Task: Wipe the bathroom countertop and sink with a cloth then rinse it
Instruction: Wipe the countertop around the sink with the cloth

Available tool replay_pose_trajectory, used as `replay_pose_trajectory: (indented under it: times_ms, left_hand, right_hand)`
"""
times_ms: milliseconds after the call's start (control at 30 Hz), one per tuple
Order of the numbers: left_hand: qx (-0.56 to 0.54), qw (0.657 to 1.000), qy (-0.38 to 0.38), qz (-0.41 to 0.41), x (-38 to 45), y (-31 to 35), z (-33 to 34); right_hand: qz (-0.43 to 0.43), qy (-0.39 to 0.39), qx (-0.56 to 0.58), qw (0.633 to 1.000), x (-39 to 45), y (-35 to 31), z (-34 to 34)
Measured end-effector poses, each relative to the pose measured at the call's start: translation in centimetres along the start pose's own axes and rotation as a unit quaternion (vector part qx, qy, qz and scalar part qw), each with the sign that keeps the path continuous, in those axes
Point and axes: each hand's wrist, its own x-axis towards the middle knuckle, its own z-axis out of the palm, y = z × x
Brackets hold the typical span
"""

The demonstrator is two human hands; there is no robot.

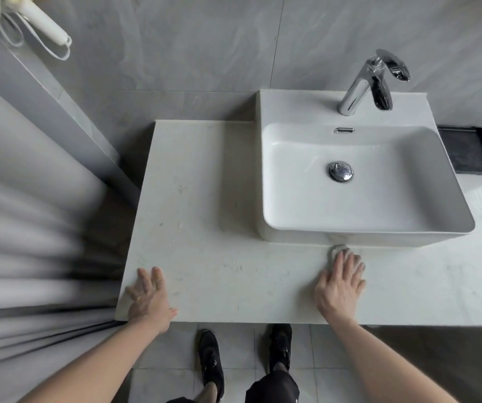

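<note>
The cloth [339,251] is a small pale wad on the countertop [205,228], right up against the front wall of the sink [362,237], mostly hidden under your right hand [339,282]. That hand lies flat on top of it, fingers [350,264] spread and pressing down, palm on the stone: a press, not a closed pinch, so I read it as pinning the cloth rather than gripping it. Your left hand [149,298] is open and empty, fingers splayed, braced at the front-left corner of the countertop, well apart from the cloth. Step in hand looks like wiping the counter strip in front of the sink. The wide slab to the left shows faint specks and smears, so I judge most of the counter is not yet done, nor the basin. Next move calls for steady downward pressure while you sweep the cloth sideways along the sink base, then across the open slab toward your left hand; shift that hand out of the path. The faucet [370,82] at the back shows no water running; rinsing comes last. The dark tray [472,152] sits beside the sink on the right, out of the way.
</note>
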Motion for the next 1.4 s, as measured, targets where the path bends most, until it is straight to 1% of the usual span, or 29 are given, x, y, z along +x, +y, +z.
replay_pose_trajectory:
  times_ms: [167,267,367,433,500,567,633,700,767,833,867,933,1000,1067,1167,1267,1333,1400]
  left_hand:
    - [0.016,1.0,0.009,0.005,-0.2,0.0,0.0]
    - [0.023,1.0,0.017,0.009,-0.3,0.0,-0.1]
    - [0.032,0.999,0.022,0.01,-0.3,-0.2,-0.1]
    - [0.035,0.999,0.032,0.014,-0.4,-0.5,-0.1]
    - [0.033,0.998,0.039,0.025,-0.4,-0.9,-0.1]
    - [0.025,0.998,0.047,0.039,-0.4,-1.6,0.0]
    - [0.013,0.996,0.06,0.057,-0.5,-2.3,0.1]
    - [-0.007,0.994,0.075,0.078,-0.5,-3.3,0.2]
    - [-0.035,0.988,0.096,0.112,0.0,-4.6,0.4]
    - [-0.072,0.98,0.121,0.141,1.0,-6.2,0.4]
    - [-0.085,0.978,0.13,0.141,1.5,-7.0,0.3]
    - [-0.117,0.978,0.135,0.109,2.3,-8.6,0.2]
    - [-0.154,0.979,0.108,0.083,2.7,-9.6,0.1]
    - [-0.174,0.977,0.068,0.102,3.1,-10.3,0.2]
    - [-0.159,0.98,0.028,0.115,3.2,-10.5,-0.4]
    - [-0.132,0.984,0.016,0.119,3.4,-10.5,-1.0]
    - [-0.107,0.986,0.016,0.123,3.3,-10.3,-0.9]
    - [-0.08,0.99,0.018,0.114,3.3,-10.1,-0.7]
  right_hand:
    - [-0.082,-0.02,0.027,0.996,-4.4,-8.5,3.9]
    - [-0.172,-0.041,0.025,0.984,-7.2,-12.1,6.0]
    - [-0.264,-0.072,0.019,0.962,-9.4,-13.6,7.2]
    - [-0.283,-0.085,0.043,0.954,-9.5,-13.3,7.1]
    - [-0.297,-0.08,0.068,0.949,-8.9,-12.1,6.3]
    - [-0.281,-0.063,0.106,0.952,-8.1,-10.1,4.9]
    - [-0.236,-0.032,0.144,0.961,-7.0,-7.7,3.3]
    - [-0.188,0.005,0.139,0.972,-5.6,-5.0,1.8]
    - [-0.131,0.03,0.101,0.986,-4.1,-2.5,0.6]
    - [-0.069,0.022,0.054,0.996,-3.0,-0.5,0.0]
    - [-0.041,0.011,0.033,0.999,-2.8,0.2,-0.1]
    - [-0.012,-0.005,0.003,1.0,-2.7,0.6,0.0]
    - [-0.002,-0.014,-0.015,1.0,-3.0,-0.4,0.6]
    - [-0.008,-0.02,-0.015,1.0,-3.7,-2.6,1.5]
    - [-0.076,-0.026,0.001,0.997,-5.3,-6.5,3.8]
    - [-0.165,-0.038,0.007,0.985,-7.7,-10.7,6.2]
    - [-0.232,-0.054,0.004,0.971,-9.8,-13.4,7.5]
    - [-0.309,-0.07,-0.004,0.949,-12.1,-15.6,8.7]
